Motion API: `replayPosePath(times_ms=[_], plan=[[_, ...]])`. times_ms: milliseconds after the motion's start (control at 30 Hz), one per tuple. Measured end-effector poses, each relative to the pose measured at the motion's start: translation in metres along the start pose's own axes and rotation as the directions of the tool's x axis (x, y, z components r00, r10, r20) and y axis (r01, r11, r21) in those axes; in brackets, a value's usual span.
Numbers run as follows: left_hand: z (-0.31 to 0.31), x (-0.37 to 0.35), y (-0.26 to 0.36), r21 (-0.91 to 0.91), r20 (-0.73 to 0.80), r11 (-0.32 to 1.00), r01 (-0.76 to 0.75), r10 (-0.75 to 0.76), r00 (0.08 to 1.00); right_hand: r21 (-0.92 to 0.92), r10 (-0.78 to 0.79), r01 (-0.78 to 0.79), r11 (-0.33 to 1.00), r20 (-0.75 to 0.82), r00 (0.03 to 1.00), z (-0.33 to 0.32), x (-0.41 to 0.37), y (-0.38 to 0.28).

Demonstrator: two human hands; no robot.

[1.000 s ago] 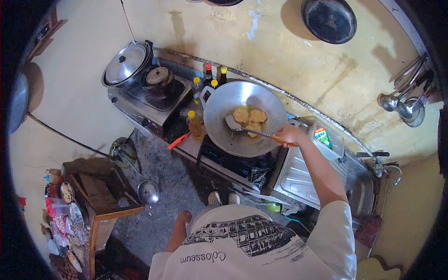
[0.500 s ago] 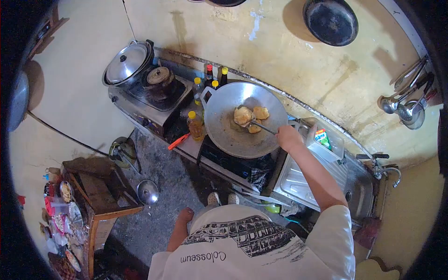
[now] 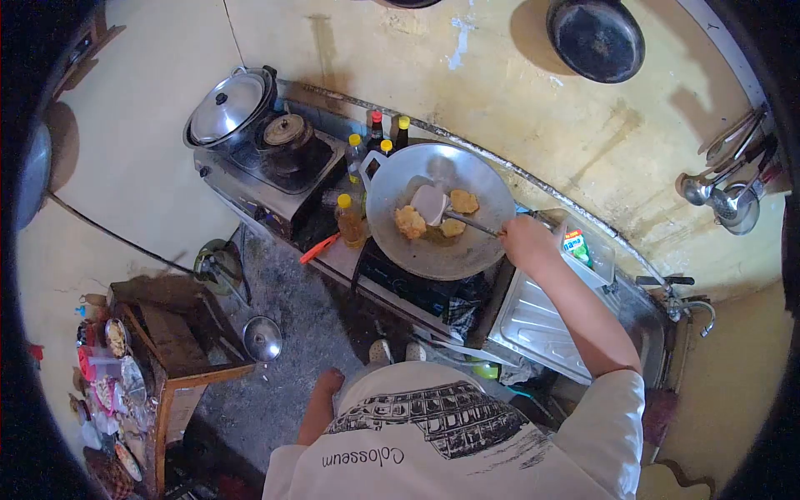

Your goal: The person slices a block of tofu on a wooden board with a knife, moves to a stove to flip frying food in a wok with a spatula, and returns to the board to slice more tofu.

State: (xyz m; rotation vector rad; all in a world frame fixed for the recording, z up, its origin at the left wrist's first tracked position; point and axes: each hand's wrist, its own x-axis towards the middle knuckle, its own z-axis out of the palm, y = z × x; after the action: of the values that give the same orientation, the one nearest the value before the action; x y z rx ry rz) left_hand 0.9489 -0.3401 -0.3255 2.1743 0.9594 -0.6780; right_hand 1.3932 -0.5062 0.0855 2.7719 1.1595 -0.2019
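- Your right hand [image 3: 525, 237] is wrapped around the handle of the spatula [image 3: 431, 202], at the right rim of the wok [image 3: 475, 250], in the upper centre of the frame.
- The spatula blade sits raised over the middle of the wok, between the fried pieces [image 3: 410, 222]. One piece lies left of the blade, one at its upper right, and one just below the handle.
- The wok rests on a burner. Its left rim nearly touches the oil bottle [image 3: 348, 221] with the yellow cap, and its far rim is just beside a cluster of sauce bottles [image 3: 375, 133] against the wall.
- On the right, the wok rim overhangs the edge of the sink drainboard [image 3: 542, 321], and a clear tub [image 3: 596, 258] sits just past your wrist. There is little slack on that side.
- Your left hand [image 3: 327, 385] hangs low beside your hip at lower centre, well apart from the counter. You cannot tell from here whether its fingers are curled or loose.
- A lidded pot [image 3: 229, 108] and a small kettle [image 3: 286, 133] fill the second stove at upper left.
- A red-handled tool [image 3: 319, 248] pokes over the counter's front edge, below the oil bottle.
- On the floor, a loose lid [image 3: 262, 337] lies left of your feet, near a crowded wooden table [image 3: 179, 350].
- Ladles [image 3: 717, 187] hang on the wall at right.
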Motion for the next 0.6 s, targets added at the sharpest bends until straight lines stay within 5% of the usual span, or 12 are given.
replayPosePath(times_ms=[167,267,367,467,600], plan=[[0.027,0.027,-0.025,-0.005,0.062,1.000,-0.022,0.022,0.998,0.011,-0.016,0.016,1.000,0.016,1.000,-0.011,-0.014,-0.010],[0.048,0.044,-0.053,0.063,0.016,0.963,-0.262,0.261,0.965,-0.023,-0.006,0.006,1.000,0.027,1.000,-0.012,-0.019,-0.015],[0.020,0.019,-0.020,-0.117,-0.010,0.990,0.075,-0.076,0.997,-0.050,0.022,-0.020,0.999,0.034,0.999,0.010,-0.007,-0.008],[0.038,0.038,-0.043,0.006,0.039,0.998,-0.068,0.067,0.997,-0.053,0.069,-0.067,0.996,0.038,0.997,0.028,0.005,0.003],[0.047,0.041,-0.047,-0.008,0.052,0.998,0.056,-0.055,0.997,-0.021,0.122,-0.121,0.992,0.041,0.992,0.051,0.019,0.010]])
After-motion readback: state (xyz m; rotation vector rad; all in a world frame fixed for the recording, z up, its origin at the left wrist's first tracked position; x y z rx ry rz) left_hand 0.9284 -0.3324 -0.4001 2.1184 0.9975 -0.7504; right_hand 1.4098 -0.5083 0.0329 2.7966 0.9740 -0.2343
